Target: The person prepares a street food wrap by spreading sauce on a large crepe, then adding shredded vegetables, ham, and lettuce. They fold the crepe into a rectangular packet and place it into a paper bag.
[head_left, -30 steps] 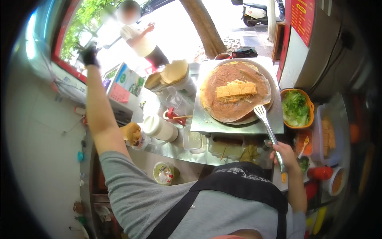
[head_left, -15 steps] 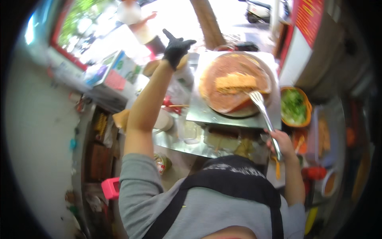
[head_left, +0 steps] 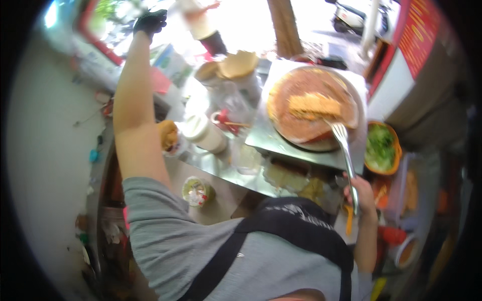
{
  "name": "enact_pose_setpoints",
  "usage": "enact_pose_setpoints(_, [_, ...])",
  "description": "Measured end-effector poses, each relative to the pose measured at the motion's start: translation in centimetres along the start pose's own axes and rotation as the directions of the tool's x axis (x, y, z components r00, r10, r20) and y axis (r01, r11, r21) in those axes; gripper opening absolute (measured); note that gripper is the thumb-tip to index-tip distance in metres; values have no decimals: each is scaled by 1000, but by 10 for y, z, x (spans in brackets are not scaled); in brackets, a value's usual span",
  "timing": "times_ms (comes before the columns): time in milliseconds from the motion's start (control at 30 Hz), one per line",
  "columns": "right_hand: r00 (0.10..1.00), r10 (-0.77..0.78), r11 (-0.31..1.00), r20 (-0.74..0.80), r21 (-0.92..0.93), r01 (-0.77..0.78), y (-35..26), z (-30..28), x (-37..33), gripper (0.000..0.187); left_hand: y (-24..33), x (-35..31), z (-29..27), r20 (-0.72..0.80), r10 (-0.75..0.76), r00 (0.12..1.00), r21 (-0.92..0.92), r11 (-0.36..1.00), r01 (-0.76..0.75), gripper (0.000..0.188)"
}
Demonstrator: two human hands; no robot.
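Observation:
My left hand (head_left: 150, 22), in a black glove, is raised at the far left near the window opening. Its fingers look curled in, and nothing shows in them. My bare right hand (head_left: 362, 193) grips metal food tongs (head_left: 344, 150), whose pronged end touches the near right side of a golden, crisp-looking slab (head_left: 315, 106). That slab lies on a round, brown-sauced crepe (head_left: 291, 86), which covers most of a round griddle (head_left: 359, 135) on a metal stand.
An orange basket of chopped greens (head_left: 380, 147) stands right of the griddle. To its left are a white lidded container (head_left: 206, 133), brown paper bags (head_left: 238, 64) and a red-handled item (head_left: 228, 120). An open tub (head_left: 197, 191) sits nearer. Outside, a person (head_left: 201, 22) stands beyond the counter.
My left hand has swung left and farther out, its spread fingers now curled in. The view has shifted, so the griddle appears farther right. The tongs stay at the slab.

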State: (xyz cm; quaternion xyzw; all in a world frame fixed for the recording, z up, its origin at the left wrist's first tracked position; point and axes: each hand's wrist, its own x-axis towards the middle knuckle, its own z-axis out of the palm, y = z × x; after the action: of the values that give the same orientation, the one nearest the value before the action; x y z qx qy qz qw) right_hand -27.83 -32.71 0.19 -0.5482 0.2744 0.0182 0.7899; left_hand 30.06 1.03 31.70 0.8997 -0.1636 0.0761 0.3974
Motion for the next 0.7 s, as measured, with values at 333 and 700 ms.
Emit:
enact_pose_setpoints(333, [999,4,999,42,38,-5,-24,14,9,36,46,-288,347,698,420,580,69,767,-638,68])
enact_pose_setpoints(700, [973,-75,991,-220,-124,49,10,-4,0,32,41,-250,396,618,302,726,-41,935,-353,30])
